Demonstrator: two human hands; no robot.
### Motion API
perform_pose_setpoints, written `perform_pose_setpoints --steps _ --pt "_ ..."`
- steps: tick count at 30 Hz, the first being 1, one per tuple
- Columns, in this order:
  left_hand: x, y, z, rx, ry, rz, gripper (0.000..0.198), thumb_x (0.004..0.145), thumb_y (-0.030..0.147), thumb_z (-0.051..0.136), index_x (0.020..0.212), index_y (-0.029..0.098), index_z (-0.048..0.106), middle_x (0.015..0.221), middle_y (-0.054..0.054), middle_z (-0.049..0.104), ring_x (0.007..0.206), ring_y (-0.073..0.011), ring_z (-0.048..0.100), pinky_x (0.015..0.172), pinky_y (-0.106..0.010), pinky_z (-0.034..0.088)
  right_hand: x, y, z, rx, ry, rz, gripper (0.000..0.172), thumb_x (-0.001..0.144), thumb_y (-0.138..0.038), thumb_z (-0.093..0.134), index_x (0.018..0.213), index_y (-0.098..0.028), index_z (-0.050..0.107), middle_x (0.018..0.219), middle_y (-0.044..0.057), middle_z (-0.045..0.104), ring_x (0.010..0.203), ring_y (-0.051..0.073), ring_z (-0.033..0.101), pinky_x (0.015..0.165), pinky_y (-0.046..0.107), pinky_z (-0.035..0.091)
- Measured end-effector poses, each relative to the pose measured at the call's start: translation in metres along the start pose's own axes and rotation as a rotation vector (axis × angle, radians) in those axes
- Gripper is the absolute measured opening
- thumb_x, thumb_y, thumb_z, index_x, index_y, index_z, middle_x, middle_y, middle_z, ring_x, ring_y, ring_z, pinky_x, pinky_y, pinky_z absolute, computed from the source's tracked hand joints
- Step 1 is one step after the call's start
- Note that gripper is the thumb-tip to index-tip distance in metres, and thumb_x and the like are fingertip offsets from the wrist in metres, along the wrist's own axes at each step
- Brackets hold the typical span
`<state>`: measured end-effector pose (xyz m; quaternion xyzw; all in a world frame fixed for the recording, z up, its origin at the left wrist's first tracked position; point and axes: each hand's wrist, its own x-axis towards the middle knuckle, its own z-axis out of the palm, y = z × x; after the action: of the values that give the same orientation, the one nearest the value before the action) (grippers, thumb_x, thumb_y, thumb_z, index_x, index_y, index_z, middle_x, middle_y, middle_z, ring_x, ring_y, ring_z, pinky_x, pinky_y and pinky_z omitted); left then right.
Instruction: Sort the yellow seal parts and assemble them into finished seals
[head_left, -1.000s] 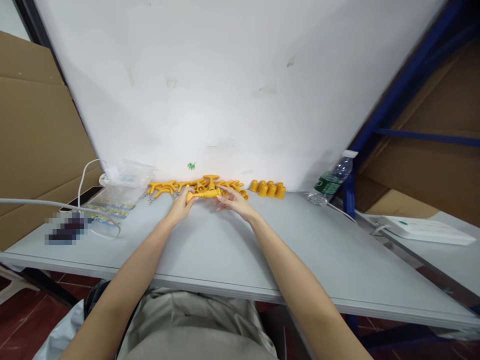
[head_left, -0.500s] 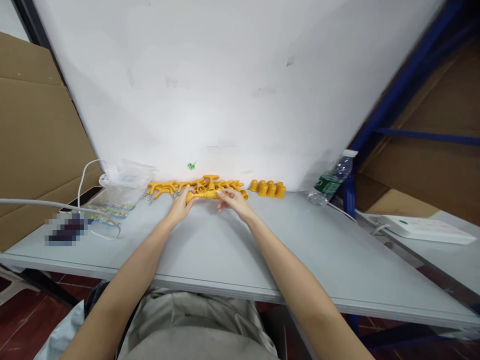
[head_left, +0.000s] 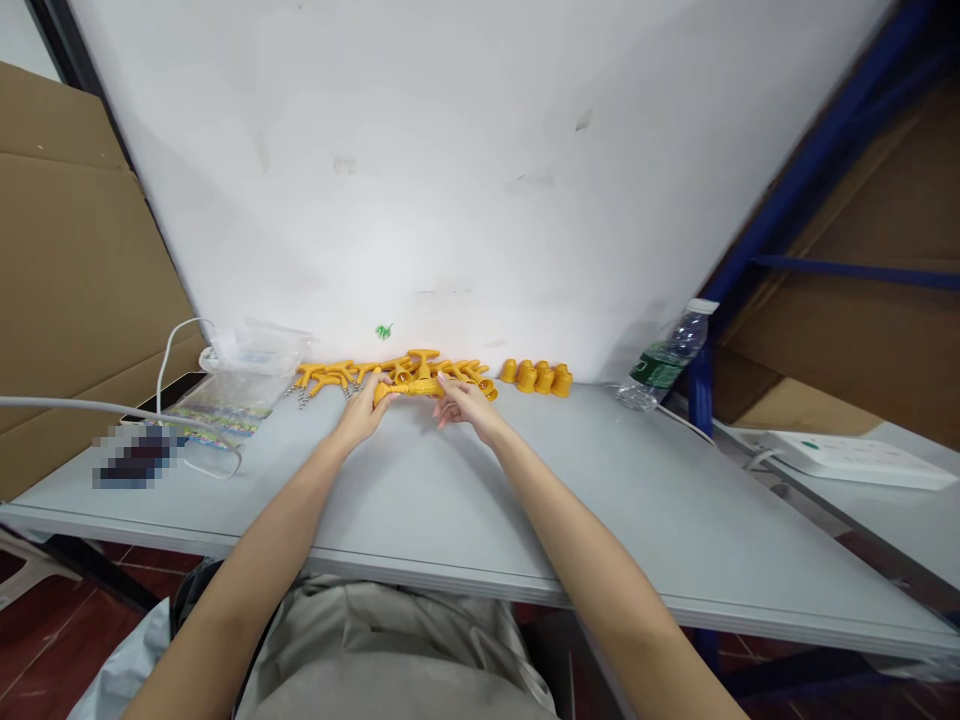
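Observation:
Between my two hands lies a yellow turned plastic post, held roughly level just above the table. My left hand is closed around its knobbed left end. The thumb and fingers of my right hand pinch its right end, partly covering it. Just behind are several yellow branched plastic pieces, some with metal coil ends, and a yellow T-shaped piece. To the right of my right hand stand several yellow cup-like pieces.
A clear plastic bag, a colourful printed sheet and a white cable lie at the left. At the right, a tilted water bottle leans near a blue frame post. A white wall bounds the table's back.
The right hand's grip on the post has shifted very slightly. Both hands stay on the post in nearly the same place.

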<state>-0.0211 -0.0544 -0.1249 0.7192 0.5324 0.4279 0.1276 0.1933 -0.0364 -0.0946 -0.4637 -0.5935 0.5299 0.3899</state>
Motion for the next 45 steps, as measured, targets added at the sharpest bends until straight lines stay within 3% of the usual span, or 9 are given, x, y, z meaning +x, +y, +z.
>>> perform_pose_setpoints --steps 3,5,14,19,24,39,45 --pt "0.0 0.0 0.0 -0.006 -0.003 -0.014 0.022 0.091 0.038 0.05 0.107 0.023 0.051 0.073 0.004 0.053 0.056 -0.0127 0.043 0.062 -0.025 0.037 -0.001 0.0 -0.005 0.043 -0.038 -0.069 0.043 0.081 -0.054 0.068 0.111 -0.023 0.063 0.083 0.003 0.073 0.058 0.016 0.067 0.066 0.032 0.056" --pt "0.0 0.0 0.0 -0.011 -0.007 -0.017 0.023 0.091 0.038 0.049 0.108 0.023 0.051 0.074 0.004 0.054 0.055 -0.0124 0.042 0.062 -0.026 0.037 -0.001 0.001 -0.006 0.085 -0.05 -0.107 0.048 0.078 -0.046 0.073 0.119 -0.024 0.061 0.086 0.003 0.074 0.062 0.016 0.068 0.071 0.034 0.057" --pt "-0.001 0.0 -0.002 0.003 -0.017 -0.016 0.026 0.091 0.04 0.049 0.11 0.023 0.052 0.073 0.004 0.056 0.056 -0.013 0.045 0.065 -0.026 0.039 0.0 0.003 -0.002 0.052 0.011 -0.104 0.042 0.075 -0.056 0.072 0.095 -0.02 0.064 0.067 0.0 0.07 0.056 0.016 0.067 0.064 0.03 0.055" --pt "-0.001 0.0 -0.001 0.03 -0.013 -0.003 0.026 0.092 0.039 0.048 0.111 0.022 0.052 0.075 0.002 0.057 0.059 -0.0142 0.047 0.066 -0.027 0.039 -0.001 0.001 0.001 0.074 0.038 -0.091 0.042 0.072 -0.061 0.073 0.077 -0.021 0.058 0.06 0.0 0.067 0.051 0.016 0.064 0.058 0.029 0.054" --pt "-0.001 0.004 -0.001 0.038 -0.014 0.029 0.024 0.091 0.037 0.051 0.11 0.022 0.052 0.079 0.001 0.059 0.063 -0.0146 0.051 0.07 -0.026 0.041 0.002 0.003 0.006 0.09 0.08 -0.011 0.047 0.078 -0.064 0.064 0.063 -0.023 0.05 0.052 0.001 0.061 0.048 0.016 0.061 0.056 0.03 0.055" --pt "-0.002 0.003 0.002 0.04 -0.035 0.027 0.025 0.092 0.038 0.051 0.11 0.021 0.053 0.071 0.002 0.056 0.063 -0.0157 0.053 0.069 -0.027 0.041 -0.003 -0.002 0.01 0.121 0.088 0.136 0.05 0.081 -0.07 0.056 0.07 -0.021 0.053 0.047 0.0 0.056 0.041 0.015 0.059 0.05 0.028 0.055" --pt "-0.001 -0.003 0.003 0.053 -0.031 0.021 0.028 0.092 0.042 0.049 0.113 0.023 0.053 0.077 0.001 0.06 0.066 -0.0162 0.055 0.069 -0.028 0.043 0.0 0.0 0.005 0.306 -0.044 0.153 0.04 0.086 -0.06 0.057 0.094 -0.021 0.056 0.075 0.005 0.073 0.051 0.017 0.065 0.06 0.032 0.06"
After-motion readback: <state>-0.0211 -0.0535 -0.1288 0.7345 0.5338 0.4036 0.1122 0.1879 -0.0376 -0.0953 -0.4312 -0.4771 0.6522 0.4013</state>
